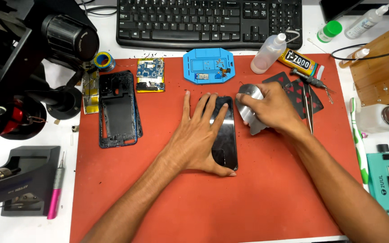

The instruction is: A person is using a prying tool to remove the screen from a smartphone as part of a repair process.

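My left hand point(199, 135) lies flat, fingers spread, pressing on a black phone screen point(227, 144) that rests on the red mat point(203, 202). My right hand point(271, 108) grips a thin curved metal sheet tool point(248, 114) right beside the phone's upper right edge. The tool's edge touches or nearly touches the phone's side; I cannot tell which.
A black phone frame point(117, 110), a circuit board point(150, 74) and a blue fixture point(209, 66) lie on the mat's far side. Playing cards point(309, 96), tweezers point(309, 114), a glue tube point(299, 60) and a squeeze bottle point(269, 54) sit right. A keyboard point(208, 22) and microscope point(28, 67) stand behind.
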